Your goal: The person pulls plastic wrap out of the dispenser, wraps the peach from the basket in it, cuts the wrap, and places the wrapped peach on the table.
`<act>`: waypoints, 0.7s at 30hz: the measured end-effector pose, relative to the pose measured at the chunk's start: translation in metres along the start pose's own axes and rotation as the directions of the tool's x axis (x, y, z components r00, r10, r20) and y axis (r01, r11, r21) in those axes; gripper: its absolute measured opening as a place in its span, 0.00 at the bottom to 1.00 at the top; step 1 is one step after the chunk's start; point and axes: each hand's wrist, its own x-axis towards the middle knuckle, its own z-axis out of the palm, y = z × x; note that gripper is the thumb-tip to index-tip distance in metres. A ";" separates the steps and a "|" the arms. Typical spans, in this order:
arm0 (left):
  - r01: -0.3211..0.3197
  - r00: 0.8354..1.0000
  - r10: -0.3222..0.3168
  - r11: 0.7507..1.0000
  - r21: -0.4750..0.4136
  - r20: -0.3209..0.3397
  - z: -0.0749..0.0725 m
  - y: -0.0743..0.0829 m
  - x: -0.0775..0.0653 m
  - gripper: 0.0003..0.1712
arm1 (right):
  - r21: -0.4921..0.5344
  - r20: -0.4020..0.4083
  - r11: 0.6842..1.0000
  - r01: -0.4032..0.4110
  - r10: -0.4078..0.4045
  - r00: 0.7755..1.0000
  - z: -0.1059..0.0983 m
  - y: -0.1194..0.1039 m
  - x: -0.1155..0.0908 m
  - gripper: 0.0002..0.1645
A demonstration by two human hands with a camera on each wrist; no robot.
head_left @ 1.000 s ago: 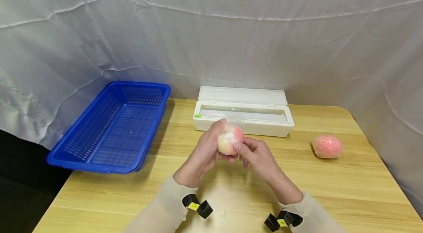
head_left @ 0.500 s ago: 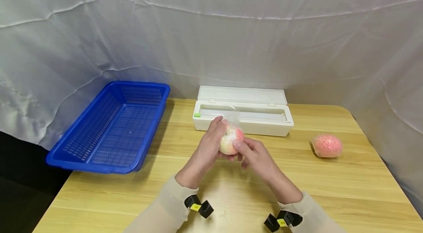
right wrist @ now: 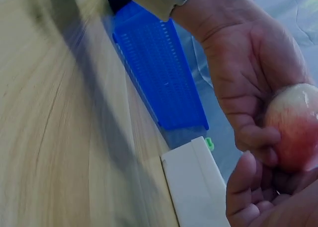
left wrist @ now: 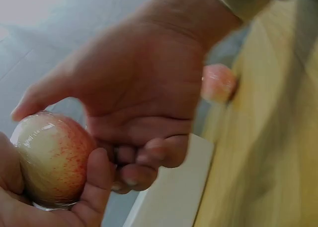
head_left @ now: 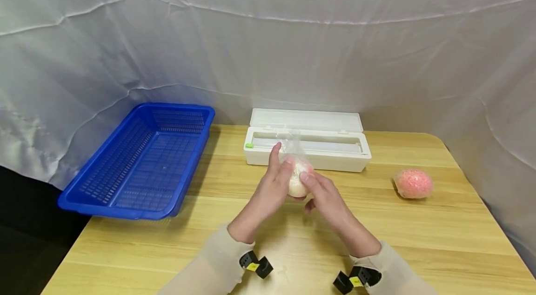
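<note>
A yellow-and-red peach (head_left: 298, 185) in clear plastic wrap is held between both hands above the table. My left hand (head_left: 272, 188) grips it from the left, thumb on its side and one finger pointing up. From the right, my right hand (head_left: 326, 192) presses its thumb on the wrapped skin. Loose film (head_left: 291, 144) stands up from the top of the fruit. In the left wrist view the peach (left wrist: 54, 157) lies between the right hand (left wrist: 139, 93) and the left fingers (left wrist: 97, 182). The right wrist view shows the peach (right wrist: 295, 127) against the left hand (right wrist: 243, 68).
A white cling film box (head_left: 307, 157) stands behind the hands, lid raised, with a roll inside. At the left is a blue plastic basket (head_left: 180, 192). A pink wrapped fruit (head_left: 413, 184) lies on the wooden table (head_left: 418, 239) at the right. Grey fabric hangs behind.
The peach has shifted slightly right and turned, showing more of its pale side. My left hand has moved right and its finger has lifted; the film on top stands up more.
</note>
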 end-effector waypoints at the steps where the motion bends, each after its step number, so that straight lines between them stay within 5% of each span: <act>1: -0.023 1.000 0.023 0.999 0.036 0.000 0.002 -0.001 -0.001 0.42 | 0.009 -0.017 1.000 -0.014 0.014 1.000 0.000 -0.001 0.000 0.29; 6: -0.093 0.995 0.096 0.983 0.158 -0.011 0.010 -0.005 -0.004 0.45 | 0.074 -0.094 0.992 -0.100 0.106 0.990 0.001 -0.005 0.000 0.33; 10: -0.087 0.996 0.092 0.974 0.208 -0.012 0.016 -0.006 -0.004 0.45 | 0.145 -0.134 0.974 -0.173 0.193 0.972 -0.001 -0.007 0.002 0.35; 16: 0.008 0.999 0.000 0.990 0.143 -0.053 0.020 -0.008 0.000 0.42 | 0.067 -0.214 0.973 -0.220 0.229 0.950 0.000 -0.006 0.004 0.32; 21: 0.021 0.999 -0.019 0.997 0.077 -0.033 0.019 -0.009 0.001 0.40 | 0.005 -0.227 0.974 -0.225 0.220 0.949 0.001 -0.003 0.004 0.32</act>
